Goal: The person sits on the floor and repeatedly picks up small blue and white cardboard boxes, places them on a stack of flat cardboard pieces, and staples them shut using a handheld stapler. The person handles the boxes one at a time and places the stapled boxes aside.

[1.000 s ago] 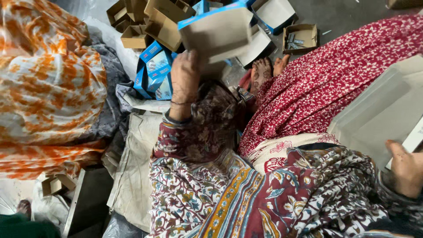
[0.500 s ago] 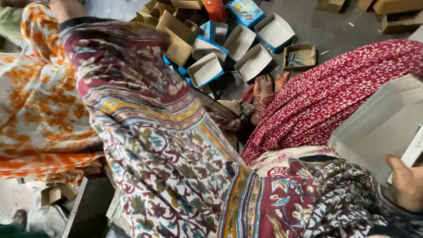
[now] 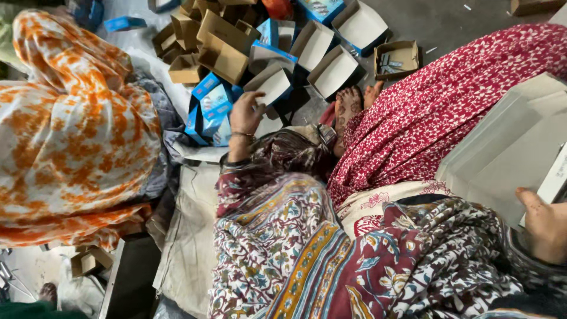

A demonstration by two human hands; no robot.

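My left hand [image 3: 245,113] is stretched forward to the heap of boxes on the floor. Its fingertips rest against an open blue box with a white inside [image 3: 273,84], and nothing is gripped in it. Blue printed cartons [image 3: 209,103] lie just left of that hand. At the lower right my right hand [image 3: 546,227] grips the near edge of a large flat grey-white cardboard tray [image 3: 502,147], which is held tilted over my lap. My sleeves are a dark floral print.
A person in orange-and-white cloth [image 3: 71,136] sits close on the left. A leg in red patterned cloth [image 3: 437,100] with bare feet [image 3: 348,106] lies to the right. Brown cartons [image 3: 221,50], open white-lined boxes [image 3: 333,71] and a small box of metal parts [image 3: 398,59] crowd the floor ahead.
My left hand held an open box raised high, swung across the view, and now rests low at the pile with the box set down. The right hand and tray stayed put.
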